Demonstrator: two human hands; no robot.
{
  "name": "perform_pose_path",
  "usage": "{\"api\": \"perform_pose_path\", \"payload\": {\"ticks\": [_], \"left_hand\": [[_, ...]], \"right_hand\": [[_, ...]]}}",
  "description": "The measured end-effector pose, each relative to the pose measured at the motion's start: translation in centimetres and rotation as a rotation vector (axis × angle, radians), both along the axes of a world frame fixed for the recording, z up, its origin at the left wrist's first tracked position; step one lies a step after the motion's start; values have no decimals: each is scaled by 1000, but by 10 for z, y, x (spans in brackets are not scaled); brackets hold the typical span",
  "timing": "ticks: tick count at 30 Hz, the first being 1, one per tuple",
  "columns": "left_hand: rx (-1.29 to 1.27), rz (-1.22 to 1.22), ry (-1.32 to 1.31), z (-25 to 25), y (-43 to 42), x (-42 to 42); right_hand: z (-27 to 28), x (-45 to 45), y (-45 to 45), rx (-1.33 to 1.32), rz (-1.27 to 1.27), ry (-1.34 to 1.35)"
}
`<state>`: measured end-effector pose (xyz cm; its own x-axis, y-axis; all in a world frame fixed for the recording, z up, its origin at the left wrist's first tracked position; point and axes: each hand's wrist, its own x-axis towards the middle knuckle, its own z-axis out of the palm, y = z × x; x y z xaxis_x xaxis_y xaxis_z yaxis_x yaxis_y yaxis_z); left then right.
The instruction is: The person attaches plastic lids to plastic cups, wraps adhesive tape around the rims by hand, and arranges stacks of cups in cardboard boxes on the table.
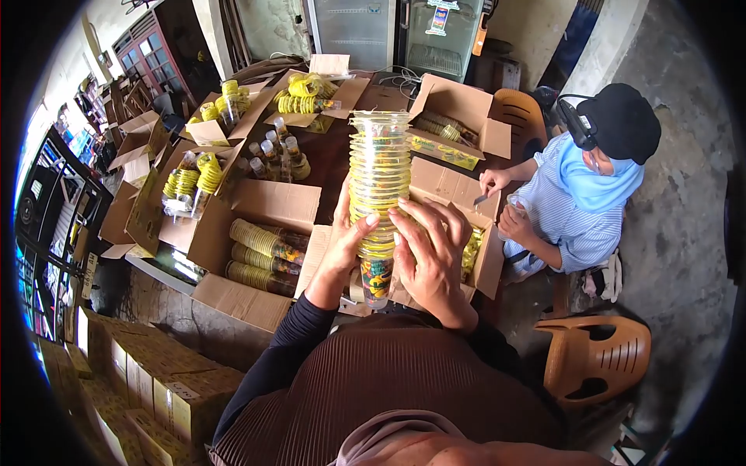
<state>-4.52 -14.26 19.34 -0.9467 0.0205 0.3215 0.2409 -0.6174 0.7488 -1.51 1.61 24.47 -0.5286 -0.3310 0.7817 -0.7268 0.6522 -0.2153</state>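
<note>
A tall stack of nested plastic cups (380,186) with yellowish rims stands upright in front of my chest, its printed lowest cup showing at the bottom. My left hand (342,241) is wrapped round the stack's left side, thumb across the front. On the right side, my right hand (437,256) rests its fingertips against the rims, fingers bent and somewhat apart. Left of my hands, an open cardboard box (247,300) holds several cup stacks (264,250) lying on their sides. Behind my right hand is another open box (488,268) with yellow-printed items inside.
Across the table (330,147) are more open boxes (454,99), loose cup stacks and small clear cups (272,151). At the right, a co-worker (579,186) holds a small dark tool and a clear cup. An orange chair (597,359) and stacked cartons (167,388) stand nearby.
</note>
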Motion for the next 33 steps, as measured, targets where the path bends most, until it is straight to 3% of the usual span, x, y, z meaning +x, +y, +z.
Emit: {"api": "perform_pose_path", "payload": {"ticks": [8,22,33], "left_hand": [[-68,-30,66,2,-24,-9],[-185,-55,73,-10,-34,-17],[-203,-75,58,-17,-29,-23]], "right_hand": [[5,-5,-24,-107,6,-40],[-7,-6,-42,-32,-208,-58],[-11,-15,-34,-23,-184,-95]]}}
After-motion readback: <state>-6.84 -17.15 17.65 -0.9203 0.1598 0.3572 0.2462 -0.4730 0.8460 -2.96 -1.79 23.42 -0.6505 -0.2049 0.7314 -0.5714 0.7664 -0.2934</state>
